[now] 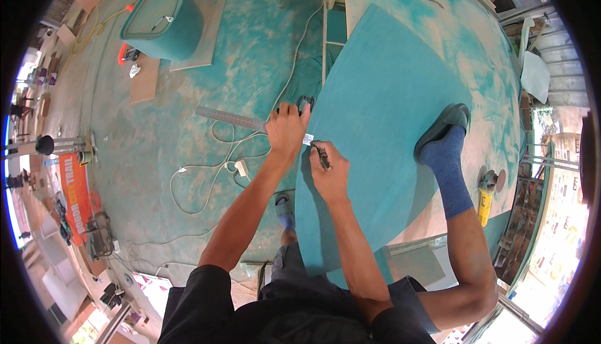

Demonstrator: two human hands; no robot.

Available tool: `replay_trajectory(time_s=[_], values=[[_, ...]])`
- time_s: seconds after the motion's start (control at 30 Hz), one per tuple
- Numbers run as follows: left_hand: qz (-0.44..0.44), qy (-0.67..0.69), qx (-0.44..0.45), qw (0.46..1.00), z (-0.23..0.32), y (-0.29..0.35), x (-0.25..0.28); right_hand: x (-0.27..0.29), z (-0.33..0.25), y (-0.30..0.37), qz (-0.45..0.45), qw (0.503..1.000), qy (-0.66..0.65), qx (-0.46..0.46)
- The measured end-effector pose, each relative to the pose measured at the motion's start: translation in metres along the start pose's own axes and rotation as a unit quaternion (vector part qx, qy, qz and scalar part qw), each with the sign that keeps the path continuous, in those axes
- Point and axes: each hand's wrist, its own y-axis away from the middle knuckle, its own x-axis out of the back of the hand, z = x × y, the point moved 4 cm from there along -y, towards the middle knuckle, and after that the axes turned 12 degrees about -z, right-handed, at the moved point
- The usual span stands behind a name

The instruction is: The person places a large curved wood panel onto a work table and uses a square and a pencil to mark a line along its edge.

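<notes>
A large teal board [382, 131] with a curved left edge lies on a raised work surface. My left hand [288, 130] is closed around a metal ruler [231, 117] at the board's left edge; a black fitting [305, 102] shows beyond my fingers. The ruler's short end reaches just onto the board. Just right of it, my right hand [332, 172] grips a dark pen [322, 156], its tip near the ruler's end. My right foot, in a dark slipper [446, 132], rests on the board.
A yellow angle grinder [486, 197] lies on the surface at right. A teal bin [166, 18] stands on a thin board [203, 37] at the far left. Loose pale cable [178, 203] loops over the floor. My left foot [285, 209] stands below the board's edge.
</notes>
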Motion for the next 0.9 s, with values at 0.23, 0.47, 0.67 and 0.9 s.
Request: replay_trajectory(time_s=[0.23, 0.47, 0.67, 0.9], values=[[0.018, -0.003, 0.019, 1.0, -0.004, 0.027, 0.006, -0.003, 0.0, 0.023, -0.006, 1.0, -0.004, 0.019], [0.043, -0.024, 0.024, 0.998, -0.007, 0.054, 0.009, -0.004, 0.004, 0.043, -0.03, 0.999, 0.014, 0.029], [0.059, -0.026, 0.032, 0.997, -0.007, 0.081, 0.016, -0.004, 0.007, 0.067, -0.046, 0.998, 0.018, 0.034], [0.051, -0.023, 0.052, 0.997, -0.008, 0.112, 0.021, -0.003, 0.007, 0.091, -0.066, 0.997, 0.023, 0.032]])
